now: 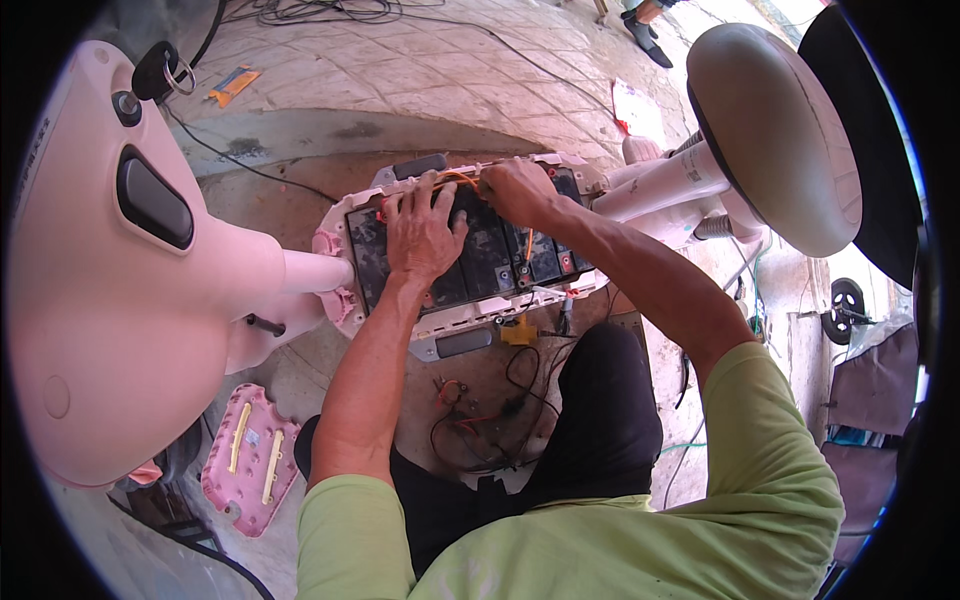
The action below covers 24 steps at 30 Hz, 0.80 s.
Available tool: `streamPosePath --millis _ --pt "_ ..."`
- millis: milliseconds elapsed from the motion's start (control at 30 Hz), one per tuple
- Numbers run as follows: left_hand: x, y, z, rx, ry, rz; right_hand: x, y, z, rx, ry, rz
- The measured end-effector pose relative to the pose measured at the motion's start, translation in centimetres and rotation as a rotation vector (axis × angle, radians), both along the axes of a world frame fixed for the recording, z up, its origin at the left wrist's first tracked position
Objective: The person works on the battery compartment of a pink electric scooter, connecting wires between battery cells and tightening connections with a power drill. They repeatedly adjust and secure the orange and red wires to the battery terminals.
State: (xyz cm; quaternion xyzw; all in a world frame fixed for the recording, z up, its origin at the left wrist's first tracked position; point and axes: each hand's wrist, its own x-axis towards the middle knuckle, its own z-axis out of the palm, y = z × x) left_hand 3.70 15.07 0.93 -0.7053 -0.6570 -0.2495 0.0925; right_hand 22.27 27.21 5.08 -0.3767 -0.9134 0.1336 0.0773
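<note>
An open pink deck (pixel 332 315) of a small scooter holds a row of black batteries (pixel 475 275) with red-marked terminals. My left hand (pixel 420 230) lies over the batteries' left part, fingers spread and slightly bent, fingertips at the far edge beside an orange wire (pixel 457 176). My right hand (pixel 518 192) is closed at the far edge, right of my left hand, pinching that orange wire; its fingertips are partly hidden. White connectors (pixel 550 293) hang at the near edge, above a yellow connector (pixel 519 330) with cables.
The pink scooter body (pixel 130 320) fills the left, a seat (pixel 770 135) the upper right. A pink cover (pixel 250 460) lies lower left. Cables (pixel 470 420) lie between my knees. An orange packet (pixel 235 85) lies behind. Another person's foot (pixel 645 40) shows at the top. A small wheel (pixel 845 310) stands right.
</note>
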Motion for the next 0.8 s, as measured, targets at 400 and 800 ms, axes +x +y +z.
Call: streamPosePath --millis 400,800 --pt "0.20 0.08 0.05 -0.001 0.002 -0.008 0.16 0.19 -0.41 -0.012 0.036 -0.038" --pt "-0.10 -0.12 0.08 -0.009 -0.005 -0.004 -0.40 -0.15 -0.63 0.119 -0.041 0.021"
